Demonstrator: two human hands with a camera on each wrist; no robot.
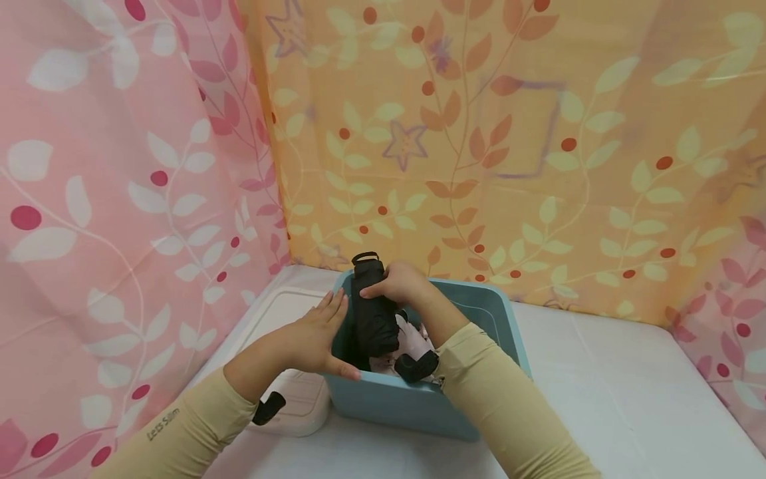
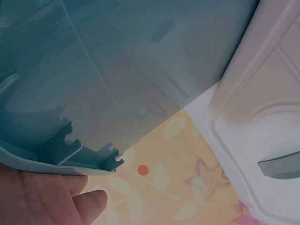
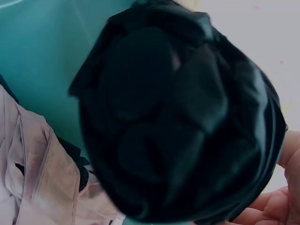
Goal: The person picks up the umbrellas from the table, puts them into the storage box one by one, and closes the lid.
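Note:
A black folded umbrella (image 1: 376, 319) with a strap loop at its top end stands tilted at the left end of a blue-green plastic bin (image 1: 407, 406). My right hand (image 1: 407, 286) grips it near the upper end, thumb across its near side. In the right wrist view the umbrella's gathered fabric (image 3: 178, 117) fills the middle, and part of the hand shows at the right edge. My left hand (image 1: 314, 336) rests on the bin's left rim, fingers straight and thumb over the front corner. Pale pink cloth (image 1: 413, 339) lies inside the bin.
A white plastic box or lid (image 1: 293, 406) lies left of the bin; a grey handle (image 2: 281, 166) shows on it in the left wrist view. White cloth covers the table (image 1: 610, 379). Patterned curtains (image 1: 509, 166) hang behind and at both sides.

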